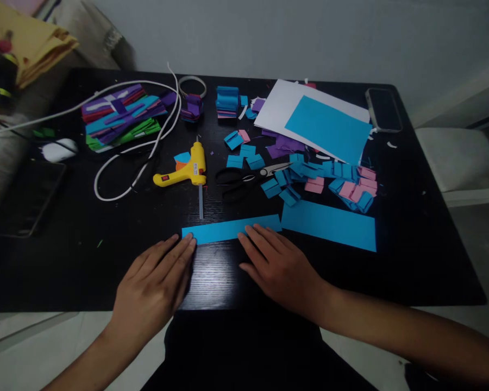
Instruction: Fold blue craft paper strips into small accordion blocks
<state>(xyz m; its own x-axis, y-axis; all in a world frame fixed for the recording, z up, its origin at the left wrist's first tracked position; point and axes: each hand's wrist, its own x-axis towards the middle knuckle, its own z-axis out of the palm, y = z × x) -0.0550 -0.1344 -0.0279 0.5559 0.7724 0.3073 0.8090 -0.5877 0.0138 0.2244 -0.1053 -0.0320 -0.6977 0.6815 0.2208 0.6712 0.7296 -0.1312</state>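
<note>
A long blue paper strip [218, 231] lies flat near the front of the black table. My left hand [157, 277] rests its fingertips on the strip's left end, fingers stretched out and close together. Toward the strip's right end, my right hand [279, 263] lies with outstretched fingers pressing on the paper. A wider blue paper piece [330, 225] sits just right of that strip. Beyond the strip are a yellow glue gun [196, 164] with a glue stick poking out of its rear and black-handled scissors [248, 178], lying partly open.
Folded blue and pink paper pieces [342, 184] are scattered right of the scissors. Behind them lie white sheets [277, 108] with a blue sheet [330, 127] on top. A phone [383, 110], bundled paper strips [122, 117], a white cable [101, 184] and a mouse [59, 150] also occupy the table.
</note>
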